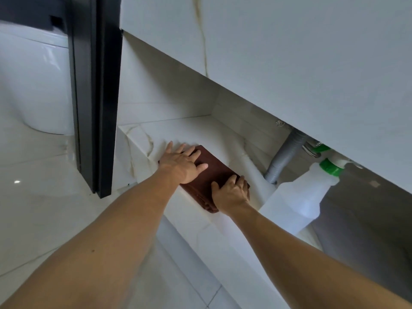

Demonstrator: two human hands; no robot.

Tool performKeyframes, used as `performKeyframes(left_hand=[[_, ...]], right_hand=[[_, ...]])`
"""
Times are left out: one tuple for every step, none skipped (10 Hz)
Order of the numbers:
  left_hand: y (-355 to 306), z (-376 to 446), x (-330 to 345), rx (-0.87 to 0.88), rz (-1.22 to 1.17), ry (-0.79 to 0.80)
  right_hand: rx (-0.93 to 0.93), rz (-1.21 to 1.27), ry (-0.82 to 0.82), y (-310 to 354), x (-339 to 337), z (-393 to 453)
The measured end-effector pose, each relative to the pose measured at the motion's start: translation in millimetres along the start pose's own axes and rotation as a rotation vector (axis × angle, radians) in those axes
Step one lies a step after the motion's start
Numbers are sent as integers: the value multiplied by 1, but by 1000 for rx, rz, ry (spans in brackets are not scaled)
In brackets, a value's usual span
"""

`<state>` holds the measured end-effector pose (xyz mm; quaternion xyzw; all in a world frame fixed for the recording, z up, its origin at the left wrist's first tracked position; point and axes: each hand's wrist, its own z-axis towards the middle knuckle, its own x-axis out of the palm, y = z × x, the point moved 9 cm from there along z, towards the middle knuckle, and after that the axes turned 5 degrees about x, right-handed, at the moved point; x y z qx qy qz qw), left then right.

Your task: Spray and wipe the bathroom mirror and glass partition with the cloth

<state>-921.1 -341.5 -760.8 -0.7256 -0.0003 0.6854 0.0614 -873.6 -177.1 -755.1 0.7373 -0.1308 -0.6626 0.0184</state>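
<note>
Cloth (209, 172) — brown, folded, under both hands

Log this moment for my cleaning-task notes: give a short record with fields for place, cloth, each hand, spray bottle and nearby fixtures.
place: marble ledge under a vanity
cloth: brown folded cloth, lying on the ledge
left hand: left hand flat on the cloth's far end, fingers straight
right hand: right hand on the near end, fingers curled over its edge
spray bottle: white spray bottle, green collar, right of the cloth, untouched
nearby: grey drain hose, black door frame, toilet
</note>
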Motion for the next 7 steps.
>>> performKeyframes(left_hand=[[0,-1,1,-11,-3,-3],[3,-2,0,-7,-10,-2],[11,-7,-2,-28,-10,-4],[28,-15,-4,-65,15,12],[47,-26,-19,-92,40,-14],[67,-42,-42,-100,33,-59],[87,-63,-64,-137,19,-121]], right_hand=[[-20,-37,0,-5,4,0],[-14,-57,12,-8,7,1],[-25,-59,14,-7,7,1],[-40,-50,1,-6,5,1],[-84,-38,-67,1,-5,-1],[-141,9,-105,18,-15,-10],[-196,32,-125,42,-32,-22]])
